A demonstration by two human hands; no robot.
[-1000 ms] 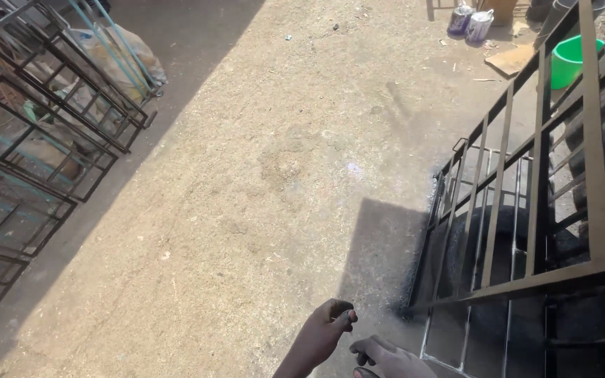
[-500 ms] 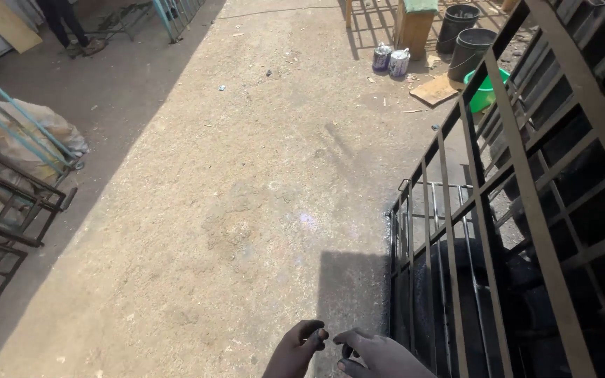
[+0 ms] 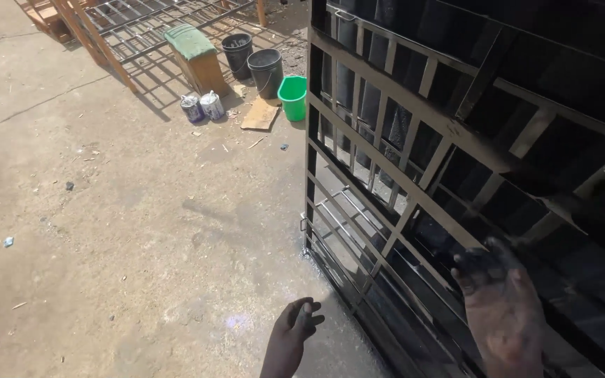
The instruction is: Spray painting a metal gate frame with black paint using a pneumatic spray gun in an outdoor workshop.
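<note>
From the head camera, the right hand [image 3: 502,315] is spread open, fingers up against the bars of the black metal gate [image 3: 414,189] standing upright at the right of the concrete yard. The left hand [image 3: 294,334] hangs loosely curled, holding nothing, just beside the gate's lower frame. That gate looks heavy, rigid and perhaps slick with wet paint, best gripped by a thick crossbar.

Green bucket [image 3: 292,96], two black buckets [image 3: 252,61], perhaps paint tins [image 3: 202,107], wooden stool [image 3: 195,58]

Metal gate [image 3: 414,189] right of both hands, buckets [image 3: 267,70] behind
</note>
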